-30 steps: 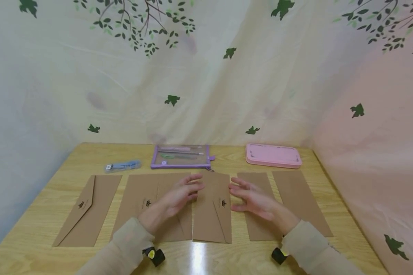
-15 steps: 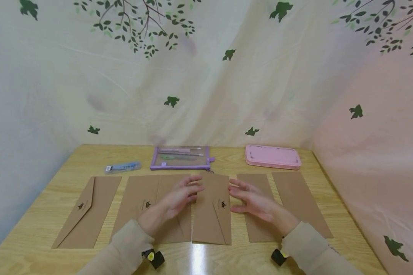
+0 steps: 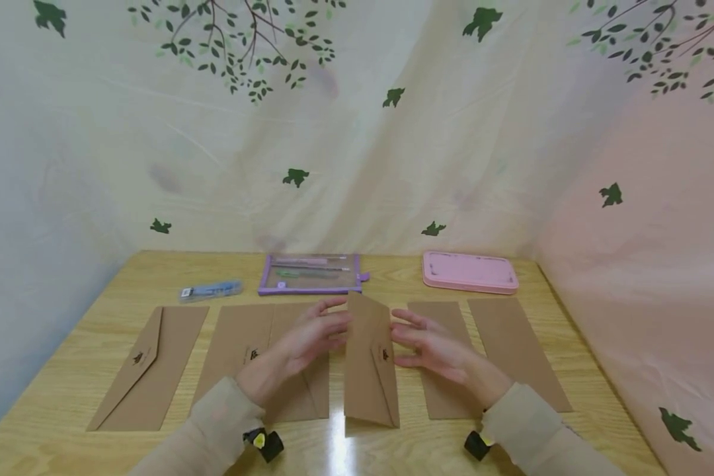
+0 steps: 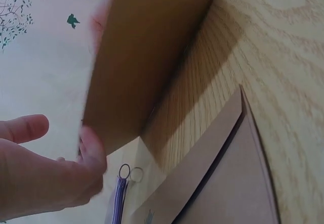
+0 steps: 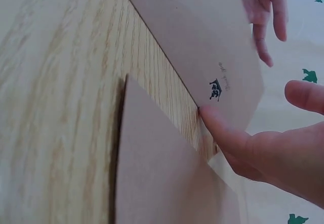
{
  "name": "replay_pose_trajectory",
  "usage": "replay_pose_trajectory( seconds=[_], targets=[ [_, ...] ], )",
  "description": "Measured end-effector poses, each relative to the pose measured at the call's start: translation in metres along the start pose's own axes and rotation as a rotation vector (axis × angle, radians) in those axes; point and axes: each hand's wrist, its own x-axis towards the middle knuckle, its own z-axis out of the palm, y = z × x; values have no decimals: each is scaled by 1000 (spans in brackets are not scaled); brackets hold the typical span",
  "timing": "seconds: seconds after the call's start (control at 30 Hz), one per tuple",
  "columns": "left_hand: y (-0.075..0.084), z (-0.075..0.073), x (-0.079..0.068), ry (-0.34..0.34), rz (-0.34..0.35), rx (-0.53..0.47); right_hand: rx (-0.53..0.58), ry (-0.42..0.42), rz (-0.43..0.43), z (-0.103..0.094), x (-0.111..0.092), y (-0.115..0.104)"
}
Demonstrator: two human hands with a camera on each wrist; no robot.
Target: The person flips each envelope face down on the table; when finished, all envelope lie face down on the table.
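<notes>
A brown paper envelope (image 3: pixel 365 370) with a small crown print stands tilted between my hands, its left long edge raised and its right long edge down at the table. My left hand (image 3: pixel 309 337) has its fingers at the raised edge; in the left wrist view the thumb (image 4: pixel 30 128) stands apart from the paper, and the envelope's shaded underside (image 4: pixel 147 57) faces the camera. My right hand (image 3: pixel 431 347) has its fingers extended along the lower edge. One of its fingertips (image 5: pixel 210 115) is right at that edge in the right wrist view, with the thumb raised away.
Flat brown envelopes lie on both sides: a flapped one (image 3: pixel 178 370) far left, others under my left forearm, plain ones (image 3: pixel 520 350) to the right. Behind are a blue item in a clear case (image 3: pixel 211 289), a purple-edged pencil pouch (image 3: pixel 309 289) and a pink case (image 3: pixel 470 271).
The middle envelope lay flat before; its left edge has now come up, tilting it toward the right. My left fingers rose slightly with it, and my right hand shifted slightly left.
</notes>
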Motion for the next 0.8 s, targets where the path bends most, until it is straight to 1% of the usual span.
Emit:
replay_pose_trajectory(
  seconds=[0.1, 0.2, 0.43, 0.7, 0.8],
  targets=[
    [-2, 3, 1, -14, 2, -42, 1, -15, 0, 6, -1, 0],
    [-5, 6, 1, -45, -3, -68, -10, -37, -5, 11, -3, 1],
    [-14, 11, 0, -115, -11, -50, -57, -87, 7, 24, -10, 1],
    [-21, 18, 0, -128, -23, -36, -49, -127, 9, 34, -16, -1],
    [-22, 19, -1, -146, -20, -18, -43, -140, 6, 35, -17, -2]
  ],
)
